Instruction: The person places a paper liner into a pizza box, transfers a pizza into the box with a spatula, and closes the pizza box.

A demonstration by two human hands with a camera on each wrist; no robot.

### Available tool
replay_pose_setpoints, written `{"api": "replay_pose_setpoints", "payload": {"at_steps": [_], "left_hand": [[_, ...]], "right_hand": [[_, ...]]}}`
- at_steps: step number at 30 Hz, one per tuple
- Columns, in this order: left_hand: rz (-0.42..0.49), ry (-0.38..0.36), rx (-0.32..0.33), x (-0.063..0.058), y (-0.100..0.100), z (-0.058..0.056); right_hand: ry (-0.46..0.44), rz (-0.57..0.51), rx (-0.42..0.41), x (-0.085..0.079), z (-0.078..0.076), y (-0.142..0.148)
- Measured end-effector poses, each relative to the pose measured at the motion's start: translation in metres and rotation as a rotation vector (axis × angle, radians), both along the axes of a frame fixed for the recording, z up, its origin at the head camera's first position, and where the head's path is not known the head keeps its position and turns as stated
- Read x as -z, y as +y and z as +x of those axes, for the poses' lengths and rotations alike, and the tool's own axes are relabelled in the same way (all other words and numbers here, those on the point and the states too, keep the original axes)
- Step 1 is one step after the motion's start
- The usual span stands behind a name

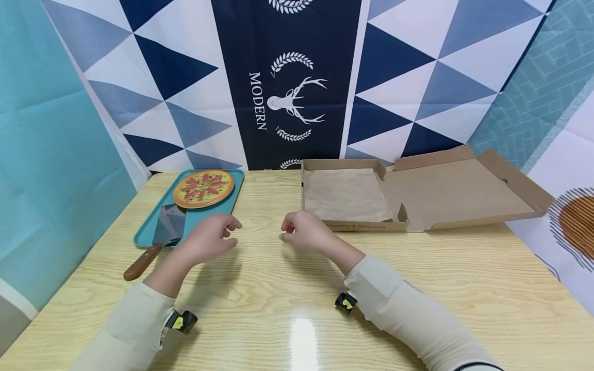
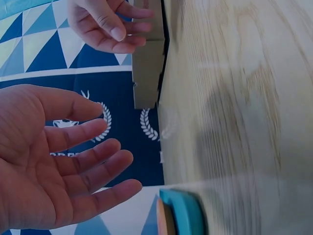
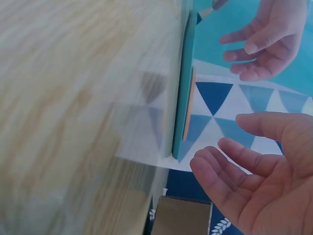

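Note:
In the head view my left hand (image 1: 211, 239) hovers over the table just right of a teal tray (image 1: 234, 198), its fingers loosely bent around nothing. On that tray lies a pizza (image 1: 204, 189) with red topping slices. A pizza server (image 1: 170, 224) leans over the tray's front edge, its brown wooden handle (image 1: 143, 263) sticking out toward me. My right hand (image 1: 306, 230), also holding nothing, is in the air at the front left corner of an opened cardboard pizza box (image 1: 359, 225). Both wrist views show relaxed, spread fingers with bare palms.
A sheet of brown paper (image 1: 345, 193) lines the box. Its lid (image 1: 459, 190) is folded out to the right, reaching the table's right side. Behind the wooden table (image 1: 269, 293) hangs a patterned cloth (image 1: 297, 62) with triangles and a deer head.

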State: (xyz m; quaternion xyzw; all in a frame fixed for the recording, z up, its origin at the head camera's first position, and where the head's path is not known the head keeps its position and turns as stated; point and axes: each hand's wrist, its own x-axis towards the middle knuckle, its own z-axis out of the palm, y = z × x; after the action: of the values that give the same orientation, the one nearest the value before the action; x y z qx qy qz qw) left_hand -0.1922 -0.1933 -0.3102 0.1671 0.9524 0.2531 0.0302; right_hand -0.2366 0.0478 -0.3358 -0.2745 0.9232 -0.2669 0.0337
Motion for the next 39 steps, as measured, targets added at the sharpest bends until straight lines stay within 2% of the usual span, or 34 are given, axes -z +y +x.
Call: {"api": "replay_pose_setpoints", "payload": {"at_steps": [6, 10, 16, 22, 28, 32, 35, 39], "left_hand": [[-0.134, 0.013, -0.005, -0.007, -0.010, 0.004], [-0.247, 0.020, -0.049, -0.011, -0.019, 0.005], [-0.362, 0.008, -0.125, -0.015, -0.032, 0.007], [-0.478, -0.026, -0.180, -0.018, -0.044, 0.009], [-0.525, -0.124, -0.289, -0.021, -0.055, 0.013], [-0.532, -0.186, -0.329, -0.020, -0.063, 0.014], [-0.539, -0.224, -0.338, -0.019, -0.067, 0.015], [-0.548, -0.237, -0.334, -0.017, -0.070, 0.017]], "right_hand": [[-0.058, -0.051, 0.008, 0.005, -0.003, -0.007], [-0.096, -0.089, 0.010, 0.008, -0.006, -0.014], [-0.152, -0.105, 0.008, 0.011, -0.010, -0.031], [-0.280, -0.150, 0.033, 0.015, -0.015, -0.053], [-0.360, -0.215, 0.117, 0.020, -0.021, -0.079], [-0.394, -0.244, 0.190, 0.025, -0.024, -0.097], [-0.415, -0.267, 0.244, 0.027, -0.027, -0.110], [-0.419, -0.310, 0.310, 0.030, -0.026, -0.128]]}}
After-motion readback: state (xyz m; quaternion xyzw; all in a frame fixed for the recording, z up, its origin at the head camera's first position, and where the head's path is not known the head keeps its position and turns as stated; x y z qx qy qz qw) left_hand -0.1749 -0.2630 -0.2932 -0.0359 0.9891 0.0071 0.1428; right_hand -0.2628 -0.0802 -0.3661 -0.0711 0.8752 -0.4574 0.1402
